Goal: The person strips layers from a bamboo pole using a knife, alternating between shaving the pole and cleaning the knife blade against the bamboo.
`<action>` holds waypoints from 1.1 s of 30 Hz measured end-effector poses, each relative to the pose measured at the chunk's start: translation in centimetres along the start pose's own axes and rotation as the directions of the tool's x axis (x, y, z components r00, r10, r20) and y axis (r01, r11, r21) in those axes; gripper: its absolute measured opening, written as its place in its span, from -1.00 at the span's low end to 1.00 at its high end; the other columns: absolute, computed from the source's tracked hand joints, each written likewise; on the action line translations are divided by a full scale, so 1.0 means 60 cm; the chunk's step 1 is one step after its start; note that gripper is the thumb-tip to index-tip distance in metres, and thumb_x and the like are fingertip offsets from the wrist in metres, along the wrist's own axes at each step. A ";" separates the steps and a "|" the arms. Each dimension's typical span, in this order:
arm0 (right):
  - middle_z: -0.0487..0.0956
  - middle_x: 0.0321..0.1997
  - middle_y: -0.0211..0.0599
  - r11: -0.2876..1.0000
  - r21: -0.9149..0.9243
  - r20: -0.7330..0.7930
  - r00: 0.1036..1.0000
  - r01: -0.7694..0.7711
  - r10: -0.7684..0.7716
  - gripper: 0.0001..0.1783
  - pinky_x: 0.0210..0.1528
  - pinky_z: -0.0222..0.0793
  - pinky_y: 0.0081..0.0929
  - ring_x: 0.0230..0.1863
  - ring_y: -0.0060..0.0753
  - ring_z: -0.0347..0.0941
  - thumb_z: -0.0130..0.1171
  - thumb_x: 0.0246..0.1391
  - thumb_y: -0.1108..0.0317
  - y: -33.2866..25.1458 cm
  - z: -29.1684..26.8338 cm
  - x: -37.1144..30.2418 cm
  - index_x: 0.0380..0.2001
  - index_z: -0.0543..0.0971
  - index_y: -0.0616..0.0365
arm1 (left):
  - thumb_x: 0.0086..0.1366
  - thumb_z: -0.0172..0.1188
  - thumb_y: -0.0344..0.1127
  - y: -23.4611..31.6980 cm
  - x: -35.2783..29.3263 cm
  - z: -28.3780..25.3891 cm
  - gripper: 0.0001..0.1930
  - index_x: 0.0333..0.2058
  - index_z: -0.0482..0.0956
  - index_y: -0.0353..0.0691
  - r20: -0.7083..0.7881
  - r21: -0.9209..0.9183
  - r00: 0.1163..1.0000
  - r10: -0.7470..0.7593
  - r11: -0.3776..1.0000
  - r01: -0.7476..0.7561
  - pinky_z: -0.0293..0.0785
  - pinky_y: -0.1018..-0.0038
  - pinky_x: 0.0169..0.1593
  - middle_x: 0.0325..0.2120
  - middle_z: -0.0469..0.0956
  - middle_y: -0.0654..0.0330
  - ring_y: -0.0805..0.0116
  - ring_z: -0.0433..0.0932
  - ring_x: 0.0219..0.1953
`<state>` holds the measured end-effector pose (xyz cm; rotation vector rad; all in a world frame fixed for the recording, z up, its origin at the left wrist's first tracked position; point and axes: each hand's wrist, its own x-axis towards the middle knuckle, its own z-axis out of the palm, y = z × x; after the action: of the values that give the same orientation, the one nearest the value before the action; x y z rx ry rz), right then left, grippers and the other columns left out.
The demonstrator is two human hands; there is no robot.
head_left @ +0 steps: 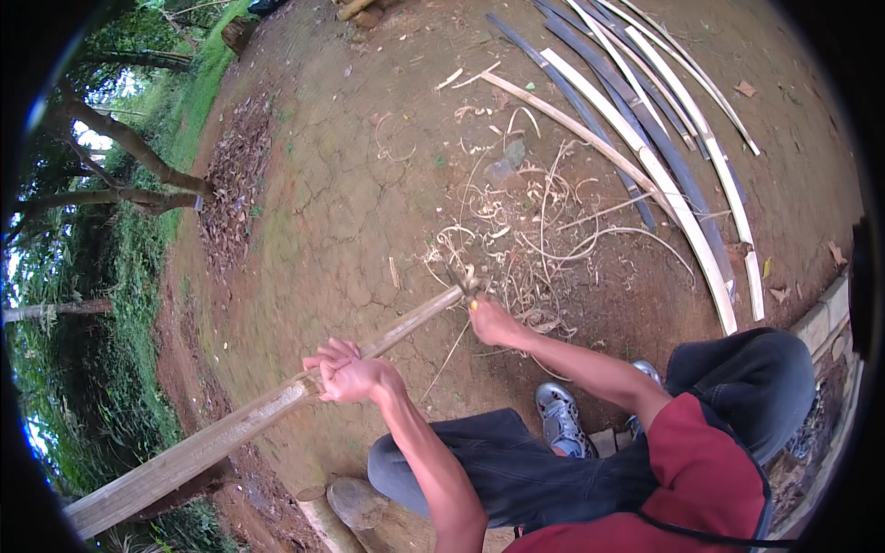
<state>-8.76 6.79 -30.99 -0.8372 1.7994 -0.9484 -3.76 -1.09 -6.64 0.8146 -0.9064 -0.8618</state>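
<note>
A long, pale brown bamboo or wood slat (221, 429) runs from the lower left up to the middle of the head view. My left hand (355, 373) is closed over it partway along, with the fingers bent across its edge. At the slat's far end my right hand (496, 323) grips a small bladed tool, seemingly a knife (470, 288); a bit of yellow shows by the fingers. Its blade is blurred and partly covered by curled shavings, touching or very near the slat's tip. Thin curled shavings (544, 207) lie on the ground just beyond.
Several long pale and dark strips (659, 170) lie side by side at the upper right. Cut log ends (358, 502) stand beside my left knee. A tree trunk (129, 147) and greenery border the left. A kerb (825, 318) edges the right.
</note>
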 end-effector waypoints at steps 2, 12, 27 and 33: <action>0.48 -0.62 -0.08 0.987 0.039 0.016 0.988 0.154 -0.155 -0.73 -0.68 0.35 -0.24 -0.69 -0.19 0.42 -0.25 0.23 0.47 -0.069 -0.023 -0.045 -0.05 0.22 0.40 | -0.13 -0.26 -0.52 -0.001 0.014 -0.013 -0.82 -0.68 -0.01 -0.04 -0.049 0.004 0.998 0.039 0.999 -0.039 -0.22 0.53 -0.63 -0.78 -0.07 0.36 0.52 -0.11 -0.73; 0.51 -0.59 0.18 0.989 -0.131 -0.155 0.984 0.068 -0.088 -0.79 -0.52 0.37 0.04 -0.52 0.19 0.52 -0.11 0.17 0.41 0.061 -0.005 -0.021 -0.22 0.24 0.34 | 0.03 -0.26 -0.47 0.003 -0.016 0.016 -0.85 -0.63 0.01 -0.09 0.047 0.046 0.999 0.006 0.999 -0.008 -0.20 0.55 -0.60 -0.73 -0.04 0.33 0.50 -0.11 -0.69; 0.51 -0.65 -0.05 0.990 0.045 0.012 0.991 0.131 -0.132 -0.76 -0.62 0.42 -0.16 -0.64 -0.03 0.49 -0.15 0.17 0.47 -0.044 -0.022 -0.034 -0.11 0.26 0.37 | -0.19 -0.25 -0.55 0.011 -0.003 0.006 -0.76 -0.69 -0.07 -0.01 -0.041 0.109 0.998 0.054 0.993 -0.049 -0.25 0.54 -0.62 -0.78 -0.08 0.40 0.54 -0.14 -0.72; 0.49 -0.70 0.01 0.979 -0.202 -0.365 0.930 -0.032 -0.045 -0.73 -0.56 0.39 -0.05 -0.64 0.12 0.49 -0.08 0.18 0.41 0.131 0.040 0.034 -0.13 0.24 0.39 | 0.00 -0.22 -0.48 -0.001 -0.026 0.021 -0.79 -0.69 -0.03 -0.08 0.091 0.095 0.996 0.008 0.995 -0.017 -0.18 0.53 -0.61 -0.71 0.00 0.31 0.46 -0.06 -0.67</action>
<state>-8.44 8.20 -39.35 -0.8307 2.2509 -0.9840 -5.43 -0.03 -6.70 0.8570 -1.0382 -0.8546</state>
